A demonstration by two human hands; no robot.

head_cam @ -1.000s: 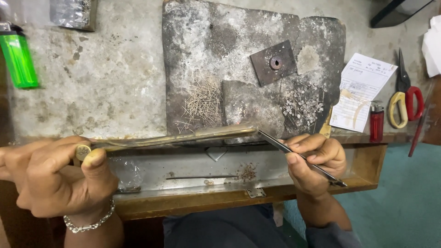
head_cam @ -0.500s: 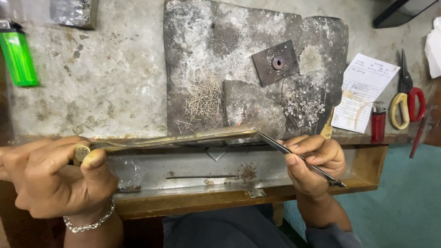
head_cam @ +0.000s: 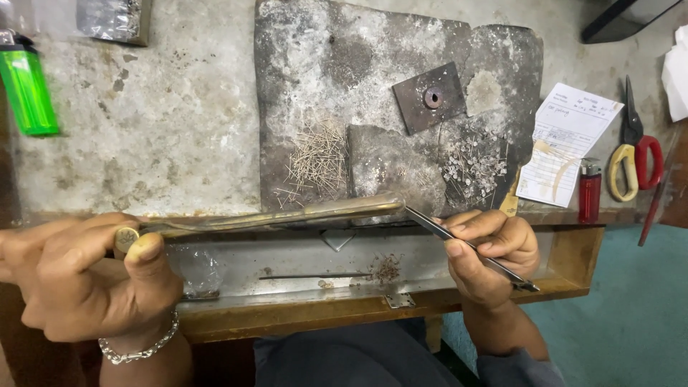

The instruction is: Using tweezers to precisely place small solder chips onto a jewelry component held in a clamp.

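Gripped in closed left hand (head_cam: 86, 283) at 8 o'clock, brass rod (head_cam: 272, 216), tweezers (head_cam: 466, 244) pinched by right hand (head_cam: 491, 254), tip contact indiscernible, green lighter (head_cam: 27, 89) cropped at 10 o'clock.

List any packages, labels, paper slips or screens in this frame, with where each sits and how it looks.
Paper slip: right side of the bench, beside the scissors; white rectangle with printed and handwritten lines, brown stains.
Clear plastic bag: top left edge, above the green lighter; holds small grey metal bits.
White paper: far right edge, mostly cut off.
No screens or signs visible.
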